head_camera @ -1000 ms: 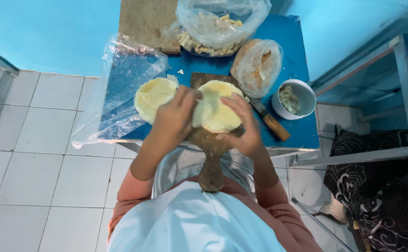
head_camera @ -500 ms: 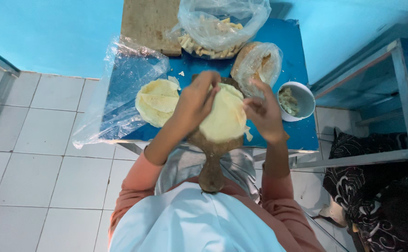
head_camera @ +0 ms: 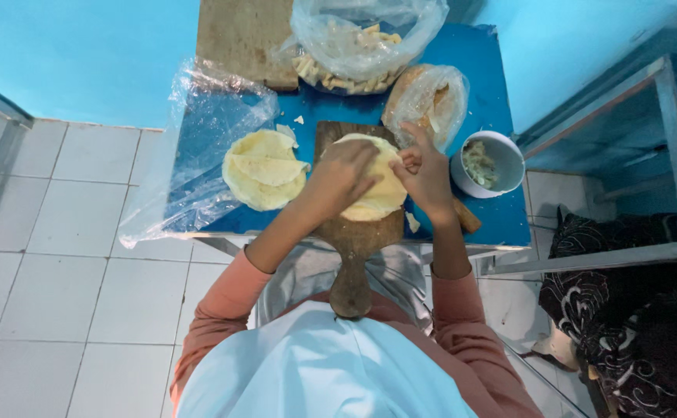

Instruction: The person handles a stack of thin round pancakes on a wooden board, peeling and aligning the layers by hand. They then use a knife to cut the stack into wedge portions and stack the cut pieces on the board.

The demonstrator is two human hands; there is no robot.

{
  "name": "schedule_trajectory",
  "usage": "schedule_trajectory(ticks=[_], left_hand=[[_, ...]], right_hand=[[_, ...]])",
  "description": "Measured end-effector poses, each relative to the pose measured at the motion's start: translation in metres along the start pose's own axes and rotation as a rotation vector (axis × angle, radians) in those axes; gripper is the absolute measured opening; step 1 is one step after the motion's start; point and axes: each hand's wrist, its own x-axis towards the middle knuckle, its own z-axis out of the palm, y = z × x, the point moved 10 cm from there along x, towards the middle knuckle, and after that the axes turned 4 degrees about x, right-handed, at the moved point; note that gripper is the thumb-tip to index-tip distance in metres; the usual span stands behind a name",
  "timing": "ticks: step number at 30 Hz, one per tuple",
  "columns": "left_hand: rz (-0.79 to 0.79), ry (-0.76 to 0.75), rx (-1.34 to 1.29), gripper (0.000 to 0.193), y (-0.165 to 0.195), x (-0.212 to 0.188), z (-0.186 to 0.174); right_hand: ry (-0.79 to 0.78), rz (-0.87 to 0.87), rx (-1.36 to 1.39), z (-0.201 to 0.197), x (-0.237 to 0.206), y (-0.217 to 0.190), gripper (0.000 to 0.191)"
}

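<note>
Near edge of table: handle of a paddle-shaped wooden cutting board (head_camera: 352, 255) overhangs toward the person; blade lies flat on the blue table (head_camera: 501, 217).
Left hand (head_camera: 344, 176): palm down on a round, pale yellow dough wrapper (head_camera: 381, 197), fingers spread flat, pressing, not closed around it.
Right hand (head_camera: 425, 172): at the wrapper's right edge, fingers loosely curled, tips touching the rim; index finger raised. No firm grasp visible.
Wrapper position: on the board's blade, centre of table.
Left of board: stack of similar wrappers (head_camera: 264, 169) on a clear plastic sheet (head_camera: 191, 147).
Right of board: white bowl (head_camera: 486, 164) with pale filling.
Further back: small clear bag (head_camera: 429, 99), contents brownish.
Far edge: large clear bag of pale strips (head_camera: 362, 39); second wooden board (head_camera: 242, 39) beside it.
</note>
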Motion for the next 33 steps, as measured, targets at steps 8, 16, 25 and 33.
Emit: schedule_trajectory(ticks=[8, 16, 25, 33], left_hand=[[-0.002, -0.139, 0.209, 0.074, 0.001, -0.017, 0.02], [-0.304, 0.015, 0.182, 0.037, -0.05, -0.007, 0.005], [-0.195, 0.219, 0.337, 0.036, -0.021, 0.005, -0.03], [0.04, -0.13, -0.061, 0.046, 0.012, -0.056, -0.025]], right_hand=[[0.099, -0.018, -0.036, -0.003, 0.001, 0.0, 0.058], [0.036, -0.069, -0.11, 0.003, -0.001, -0.009, 0.065], [0.081, -0.159, -0.228, 0.002, -0.004, -0.034, 0.068], [-0.459, -0.194, -0.054, 0.028, -0.074, -0.075, 0.061]])
